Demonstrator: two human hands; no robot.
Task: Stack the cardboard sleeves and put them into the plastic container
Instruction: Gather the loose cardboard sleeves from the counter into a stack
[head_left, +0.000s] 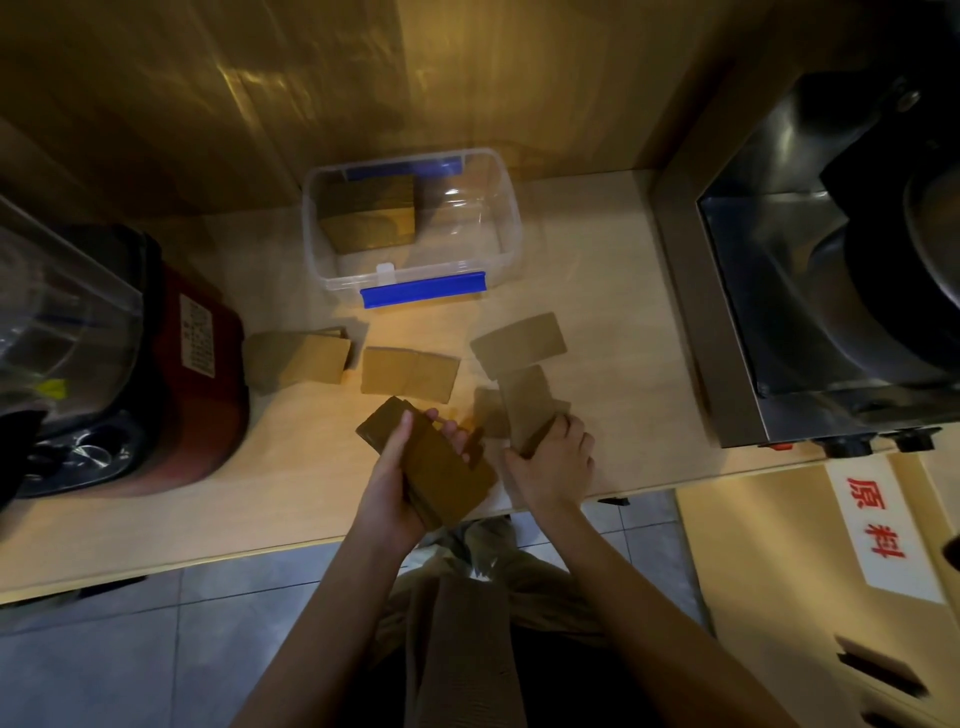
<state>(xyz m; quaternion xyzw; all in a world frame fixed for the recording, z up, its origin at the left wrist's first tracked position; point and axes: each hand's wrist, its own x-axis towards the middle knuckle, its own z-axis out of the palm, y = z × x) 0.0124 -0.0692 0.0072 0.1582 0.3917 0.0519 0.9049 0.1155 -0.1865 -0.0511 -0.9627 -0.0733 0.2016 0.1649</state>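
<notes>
My left hand (402, 470) grips a stack of brown cardboard sleeves (439, 470) above the table's front edge. To its right, my right hand (553, 462) pinches one sleeve (527, 402) and lifts its near end off the table. More sleeves lie flat on the table: a small pile (298, 358) at the left, a pair (410, 373) in the middle, one (519, 343) further right. The clear plastic container (506, 244) with blue clips stands open at the back, with a stack of sleeves (371, 218) inside its left half.
A red and black appliance (156, 374) with a clear jar stands at the left. A steel machine (831, 260) fills the right side. A wooden wall runs behind the table. A labelled cardboard box (831, 571) sits lower right.
</notes>
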